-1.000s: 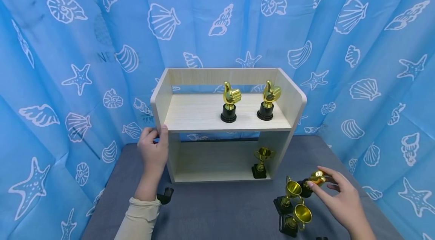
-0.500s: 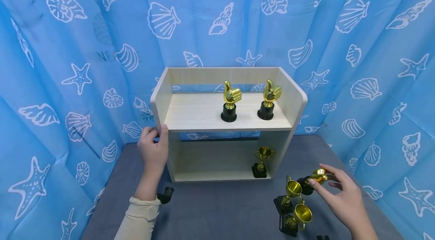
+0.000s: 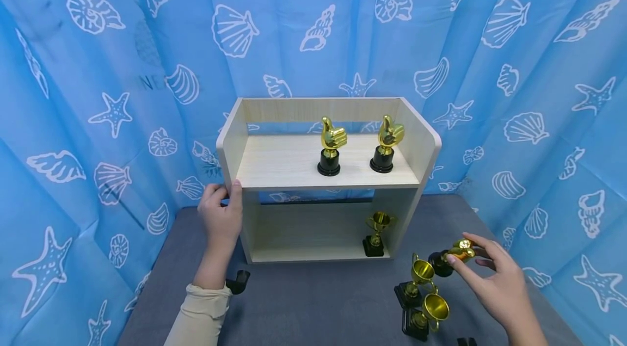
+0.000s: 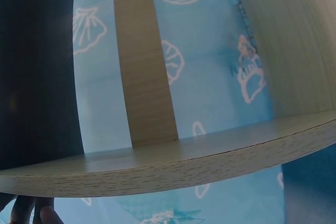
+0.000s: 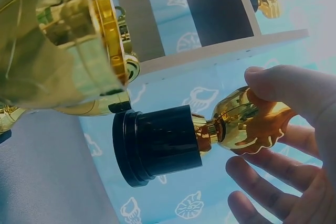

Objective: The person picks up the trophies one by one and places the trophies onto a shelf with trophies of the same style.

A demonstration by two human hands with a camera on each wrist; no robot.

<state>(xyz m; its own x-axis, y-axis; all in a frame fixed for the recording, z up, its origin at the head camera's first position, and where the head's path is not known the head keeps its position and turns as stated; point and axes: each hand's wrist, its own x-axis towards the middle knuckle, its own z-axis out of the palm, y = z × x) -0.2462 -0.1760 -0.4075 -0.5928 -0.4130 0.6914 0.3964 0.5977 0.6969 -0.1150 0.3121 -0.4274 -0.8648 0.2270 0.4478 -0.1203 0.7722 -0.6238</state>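
Observation:
My right hand (image 3: 502, 283) pinches the gold thumbs-up top of a trophy (image 5: 157, 142), whose black round base points left toward the shelf in the head view. Just left of it, two gold cup trophies stand on the table: one farther back (image 3: 422, 275) and one nearer (image 3: 435, 309). My left hand (image 3: 222, 215) holds the left side panel of the pale wooden shelf (image 3: 279, 158), at the height of its middle board. Two thumbs-up trophies stand on the upper board, one at the middle (image 3: 333, 139) and one at the right (image 3: 389, 136).
A gold cup trophy (image 3: 377, 229) stands in the lower compartment at its right end. The grey tabletop (image 3: 313, 308) stretches in front of the shelf. A blue shell-print curtain (image 3: 313, 25) hangs behind and at both sides.
My right hand has drawn the held thumbs-up trophy slightly up and to the right, away from the cup trophies. The left hand keeps its place on the shelf.

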